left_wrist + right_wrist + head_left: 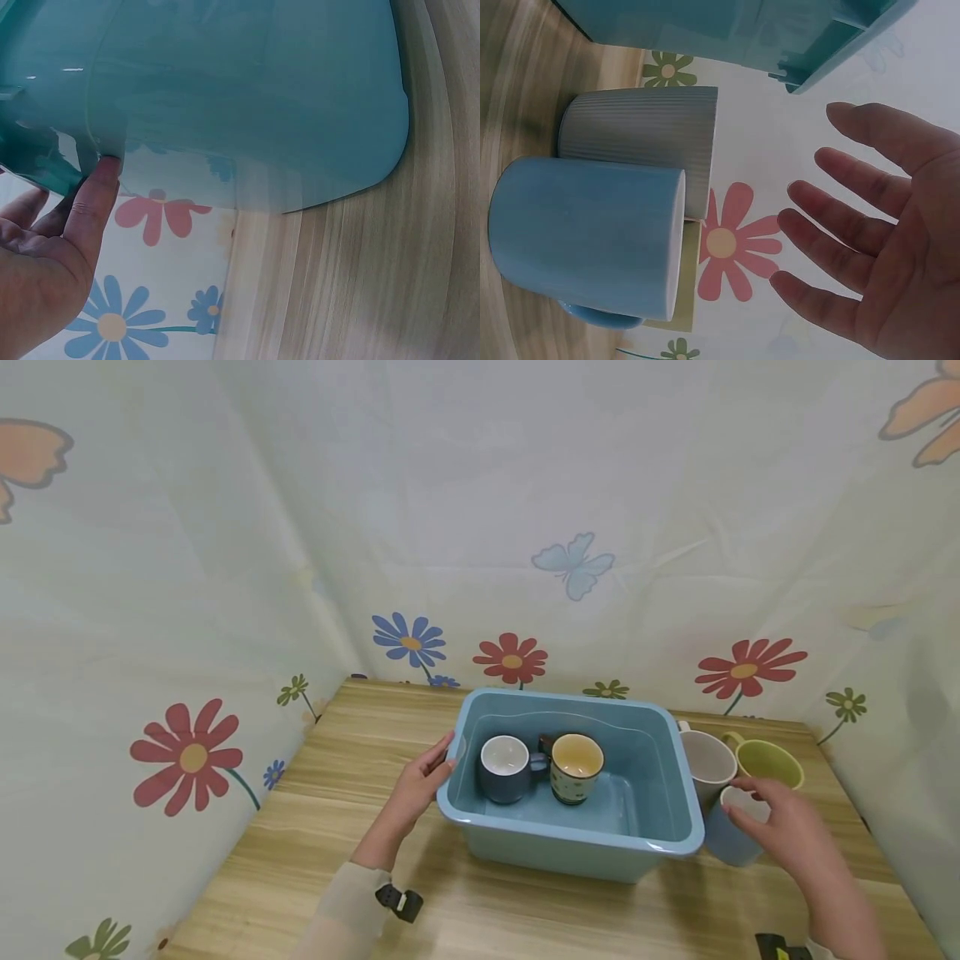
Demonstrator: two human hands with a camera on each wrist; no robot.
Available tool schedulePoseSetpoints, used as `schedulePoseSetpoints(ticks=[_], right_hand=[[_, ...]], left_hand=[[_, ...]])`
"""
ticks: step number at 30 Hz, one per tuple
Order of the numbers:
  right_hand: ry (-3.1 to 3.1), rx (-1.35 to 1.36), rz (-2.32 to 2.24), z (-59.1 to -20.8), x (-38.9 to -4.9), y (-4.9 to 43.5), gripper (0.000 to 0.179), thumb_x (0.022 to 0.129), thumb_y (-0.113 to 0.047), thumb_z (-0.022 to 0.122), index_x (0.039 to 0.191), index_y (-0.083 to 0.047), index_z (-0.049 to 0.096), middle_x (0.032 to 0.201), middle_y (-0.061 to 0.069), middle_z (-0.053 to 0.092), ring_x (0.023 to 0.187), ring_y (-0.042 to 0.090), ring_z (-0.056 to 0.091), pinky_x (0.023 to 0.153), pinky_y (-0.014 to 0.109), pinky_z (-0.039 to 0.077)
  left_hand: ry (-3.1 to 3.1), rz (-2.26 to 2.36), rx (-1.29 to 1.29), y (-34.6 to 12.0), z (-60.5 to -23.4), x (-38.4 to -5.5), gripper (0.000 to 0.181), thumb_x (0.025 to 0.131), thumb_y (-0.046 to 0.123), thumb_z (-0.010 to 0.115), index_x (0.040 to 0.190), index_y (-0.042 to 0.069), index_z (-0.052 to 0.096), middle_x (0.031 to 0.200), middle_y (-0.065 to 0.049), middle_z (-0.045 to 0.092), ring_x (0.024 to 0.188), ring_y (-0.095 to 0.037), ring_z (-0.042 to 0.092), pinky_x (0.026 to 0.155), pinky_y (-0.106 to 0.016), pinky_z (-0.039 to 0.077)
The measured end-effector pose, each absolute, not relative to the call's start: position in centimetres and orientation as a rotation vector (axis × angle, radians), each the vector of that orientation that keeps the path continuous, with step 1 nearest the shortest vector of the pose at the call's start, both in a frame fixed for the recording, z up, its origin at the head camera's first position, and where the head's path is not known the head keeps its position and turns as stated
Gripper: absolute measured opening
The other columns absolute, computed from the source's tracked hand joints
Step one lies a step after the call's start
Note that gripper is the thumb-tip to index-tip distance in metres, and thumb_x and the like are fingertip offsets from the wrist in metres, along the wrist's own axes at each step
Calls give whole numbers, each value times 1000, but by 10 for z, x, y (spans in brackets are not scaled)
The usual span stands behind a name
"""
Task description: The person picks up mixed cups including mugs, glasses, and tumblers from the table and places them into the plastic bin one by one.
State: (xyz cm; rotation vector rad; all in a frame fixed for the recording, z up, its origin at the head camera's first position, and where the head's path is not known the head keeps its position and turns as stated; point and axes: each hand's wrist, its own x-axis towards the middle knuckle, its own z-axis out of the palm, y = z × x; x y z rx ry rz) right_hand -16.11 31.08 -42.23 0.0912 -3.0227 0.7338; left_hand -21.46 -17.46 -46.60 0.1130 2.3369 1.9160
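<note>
A blue plastic bin (pixel 555 858) stands on the wooden table. At its left end my left hand (pixel 412 789) grips the rim, thumb and fingers around the edge (pixel 97 169). Inside the bin are a dark navy mug (pixel 501 783) with a white interior and a patterned cream mug (pixel 573 783), both upright. My right hand (pixel 787 822) is over the light blue mug (pixel 729 843), right of the bin. In the right wrist view its fingers (pixel 840 247) are spread apart above the mug's rim, holding nothing.
Behind the light blue mug stand a ribbed grey mug (pixel 630 124) and a yellow-green mug (pixel 772 764), close together beside the bin's right wall. A flower-printed curtain (pixel 480 510) hangs along the table's back and sides.
</note>
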Motion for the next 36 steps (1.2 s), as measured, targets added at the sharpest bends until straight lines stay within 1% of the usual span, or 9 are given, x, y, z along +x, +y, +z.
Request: schedulePoseSetpoints(ticks=[4, 9, 15, 22, 25, 31, 36], right_hand=[[-3008, 110, 735, -425, -160, 311, 47, 92, -20, 73, 126, 11, 61, 125, 38, 62, 114, 57, 58, 89, 70, 50], [-3025, 108, 729, -427, -161, 313, 48, 92, -21, 73, 126, 11, 61, 125, 38, 63, 113, 56, 59, 89, 70, 51], [-3053, 87, 725, -430, -163, 315, 49, 92, -21, 73, 126, 11, 61, 127, 38, 62, 113, 57, 58, 89, 69, 51], [-3034, 92, 717, -437, -161, 317, 48, 93, -20, 72, 126, 12, 61, 128, 39, 61, 116, 58, 57, 91, 70, 49], [-3018, 103, 705, -441, -161, 318, 47, 92, -20, 72, 126, 12, 62, 128, 38, 62, 117, 58, 57, 92, 70, 48], [-3031, 92, 709, -448, -164, 322, 51, 90, -20, 74, 127, 13, 59, 130, 41, 58, 119, 60, 53, 95, 73, 45], [-3053, 62, 708, -451, -165, 324, 54, 90, -21, 74, 129, 12, 58, 133, 43, 54, 121, 62, 49, 97, 74, 43]], left_hand=[[2336, 1920, 111, -175, -466, -215, 55, 105, 18, 52, 159, 13, 39, 162, -18, 40, 141, -39, 51, 95, -43, 61], [2339, 1918, 111, -175, -467, -215, 55, 105, 19, 53, 159, 13, 39, 162, -19, 40, 141, -40, 52, 95, -44, 60], [2344, 1911, 91, -175, -467, -214, 55, 105, 20, 53, 158, 14, 40, 162, -19, 41, 139, -39, 53, 94, -42, 61], [2333, 1922, 103, -176, -469, -214, 55, 105, 19, 52, 159, 14, 39, 162, -19, 40, 141, -40, 51, 99, -48, 59], [2333, 1925, 104, -175, -468, -214, 55, 105, 19, 52, 159, 13, 39, 162, -19, 41, 141, -40, 51, 99, -48, 59], [2342, 1918, 101, -175, -468, -215, 55, 105, 18, 53, 158, 13, 39, 162, -19, 41, 140, -40, 53, 95, -45, 61], [2347, 1910, 93, -175, -468, -215, 55, 105, 19, 52, 158, 14, 39, 162, -18, 41, 139, -39, 53, 95, -44, 61]])
